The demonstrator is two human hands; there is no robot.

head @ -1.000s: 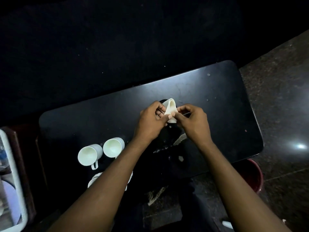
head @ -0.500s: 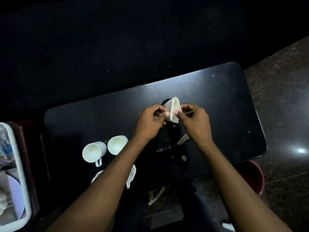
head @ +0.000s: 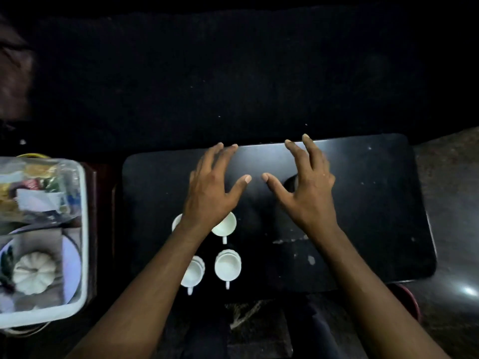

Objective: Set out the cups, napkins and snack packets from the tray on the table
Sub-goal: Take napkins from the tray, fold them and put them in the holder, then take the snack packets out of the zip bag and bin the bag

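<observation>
My left hand [head: 210, 193] and my right hand [head: 308, 193] hover palm down over the black table [head: 368, 208], fingers spread, holding nothing. Several white cups stand on the table's near left part. One cup [head: 225, 225] sits just below my left hand, another [head: 228, 265] nearer me, and a third [head: 193, 272] is half covered by my left forearm. The white tray [head: 84, 229] at the far left holds colourful snack packets [head: 33, 182] and white napkins [head: 39, 199]. The folded napkin from before is out of sight.
A dark round object [head: 291, 182] lies on the table, partly under my right hand. In the tray there is also a plate [head: 71, 260] and a white pumpkin-shaped item [head: 35, 275]. A red bucket [head: 412, 301] stands below the table's near right corner.
Both hands let go of the folded white napkin and spread open over the table. The view shifted, so the tray and more cups now show at the left.
</observation>
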